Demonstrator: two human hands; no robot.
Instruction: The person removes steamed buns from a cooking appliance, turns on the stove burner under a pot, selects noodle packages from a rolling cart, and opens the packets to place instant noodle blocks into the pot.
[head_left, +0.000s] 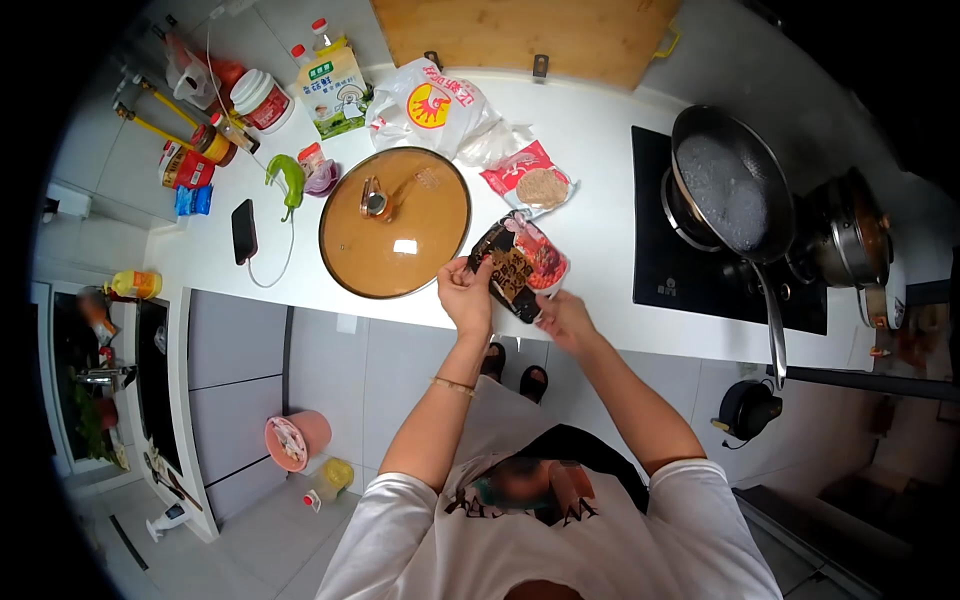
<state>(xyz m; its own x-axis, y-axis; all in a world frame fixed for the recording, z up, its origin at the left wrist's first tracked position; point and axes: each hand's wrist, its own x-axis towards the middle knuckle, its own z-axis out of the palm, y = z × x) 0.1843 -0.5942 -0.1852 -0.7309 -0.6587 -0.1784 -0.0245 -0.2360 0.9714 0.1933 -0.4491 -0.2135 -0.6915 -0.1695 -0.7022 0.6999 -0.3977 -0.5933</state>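
Note:
Both my hands are on a dark food packet [518, 268] with gold lettering and a red food picture, held at the counter's front edge. My left hand [467, 294] grips its left side, fingers closed on it. At the lower right corner, my right hand [566, 320] pinches the packet's edge. Just behind the packet lies a red and clear bag [530, 180] with something brownish inside. To the left is a round glass lid [395, 250] over a brown surface, close to my left hand.
A wok [733, 180] with bubbling liquid sits on the black cooktop [680, 285], its handle jutting past the front edge. A lidded pot [850, 230] stands farther right. Leftward are a phone [244, 232] on a cable, green peppers [287, 180], a cut onion [322, 179] and a white plastic bag [420, 110].

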